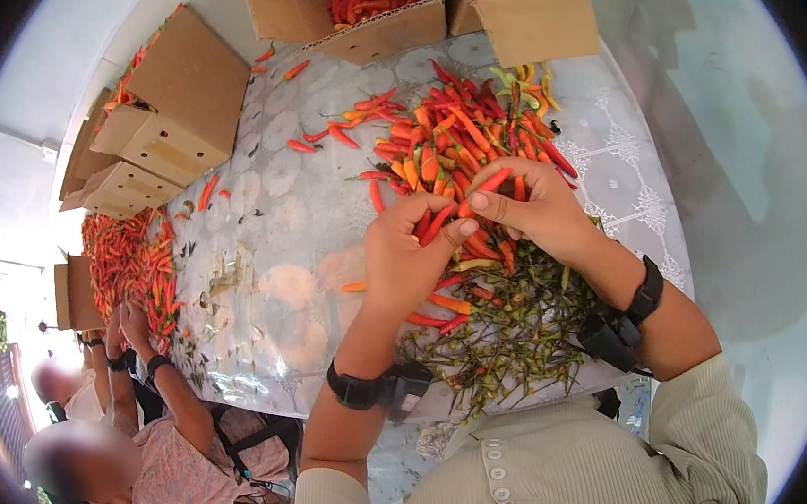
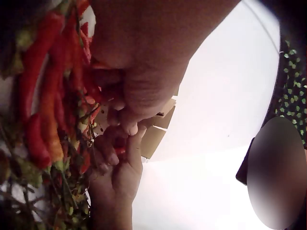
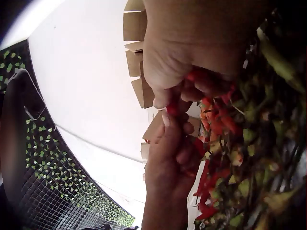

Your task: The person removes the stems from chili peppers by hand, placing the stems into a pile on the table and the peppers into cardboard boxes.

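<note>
Both hands meet over a heap of red and orange chilies (image 1: 465, 129) on the table. My left hand (image 1: 410, 257) grips a red chili (image 1: 438, 224) between thumb and curled fingers. Close beside it, my right hand (image 1: 549, 211) pinches another red chili (image 1: 494, 180) between thumb and forefinger. In the right wrist view, red shows between the fingertips of the two hands. A pile of green chili stems (image 1: 520, 342) spreads below the hands, near the table edge.
Cardboard boxes (image 1: 392, 35) with red chilies stand at the far edge, and more boxes (image 1: 174, 92) at the left. A second chili heap (image 1: 128, 259) lies at the left, where other people's hands (image 1: 132, 325) work. The table has a patterned clear cover (image 1: 275, 204).
</note>
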Tool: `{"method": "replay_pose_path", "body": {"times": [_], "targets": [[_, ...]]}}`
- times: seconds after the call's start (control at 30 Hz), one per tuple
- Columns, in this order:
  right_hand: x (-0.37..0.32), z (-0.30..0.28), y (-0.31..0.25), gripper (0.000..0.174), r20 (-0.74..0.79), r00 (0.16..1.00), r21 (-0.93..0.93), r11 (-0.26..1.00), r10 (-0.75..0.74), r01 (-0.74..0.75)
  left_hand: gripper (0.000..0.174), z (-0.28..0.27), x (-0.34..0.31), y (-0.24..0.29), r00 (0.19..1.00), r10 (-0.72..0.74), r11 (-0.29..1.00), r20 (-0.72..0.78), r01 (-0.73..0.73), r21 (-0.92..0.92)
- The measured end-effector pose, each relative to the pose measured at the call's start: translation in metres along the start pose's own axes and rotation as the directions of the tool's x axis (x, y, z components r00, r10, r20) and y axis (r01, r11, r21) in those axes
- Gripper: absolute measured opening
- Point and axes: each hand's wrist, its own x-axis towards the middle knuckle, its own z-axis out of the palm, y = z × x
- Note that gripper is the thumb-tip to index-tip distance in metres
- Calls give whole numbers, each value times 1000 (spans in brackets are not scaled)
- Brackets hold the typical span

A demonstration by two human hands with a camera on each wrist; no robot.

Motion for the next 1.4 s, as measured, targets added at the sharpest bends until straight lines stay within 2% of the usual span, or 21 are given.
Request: {"method": "replay_pose_path", "body": {"times": [0.13, 0.27, 0.37, 0.43, 0.57, 0.73, 0.87, 0.93, 1.03, 1.07, 1.13, 1.17, 1.27, 1.3, 1.4], "targets": [[-2, 3, -5, 26, 1, 1000, 7, 1000, -26, 26, 19, -2, -2, 12, 999, 3, 998, 33, -5, 62], [3, 4, 10, 26, 104, 978, -21, 982, -183, 186, 14, -1, -2, 9, 975, 215, 974, 50, -217, 59], [2, 3, 9, 28, 120, 980, 16, 987, -159, 158, 11, -3, -1, 10, 951, 294, 953, 93, -299, 47], [-1, 3, 0, 28, 139, 989, 32, 998, -58, 54, 11, -4, -1, 8, 943, 312, 948, 118, -316, 22], [-2, 0, -1, 27, 235, 971, 135, 987, 48, -81, 13, -5, -2, 6, 948, 272, 961, 167, -261, -85], [1, -6, 3, 27, 336, 938, 202, 966, 90, -165, 13, -6, -3, 9, 932, 291, 951, 216, -257, -173], [3, -9, 8, 28, 390, 916, 246, 948, 95, -203, 13, -9, -1, 8, 912, 312, 949, 268, -288, -126], [3, -9, 7, 28, 347, 931, 353, 904, 111, -239, 13, -7, -2, 11, 909, 313, 946, 273, -274, -172], [6, -12, 4, 26, 275, 955, 510, 825, 111, -243, 13, -6, -2, 6, 930, 306, 945, 202, -272, -183], [7, -12, 2, 25, 250, 962, 559, 795, 108, -235, 14, -5, -3, 7, 959, 242, 949, 151, -201, -241], [3, -10, -2, 21, 204, 975, 480, 859, 85, -176, 16, -5, -5, 9, 993, 97, 930, 64, -67, -361], [1, -8, -4, 19, 182, 981, 439, 887, 72, -146, 16, -6, -4, 8, 995, 99, 915, 9, -87, -393], [-3, 0, 0, 17, 186, 980, 115, 988, 76, -99, 18, -12, -3, 7, 988, 99, 840, -121, -148, -521], [-5, 2, -4, 24, 249, 967, 41, 996, 61, -73, 18, -13, -4, 11, 985, 100, 792, -143, -165, -588], [-11, 16, -9, 22, 232, 973, 77, 997, -12, -6, 19, -16, -3, 13, 988, 91, 656, -126, -155, -739]]}}
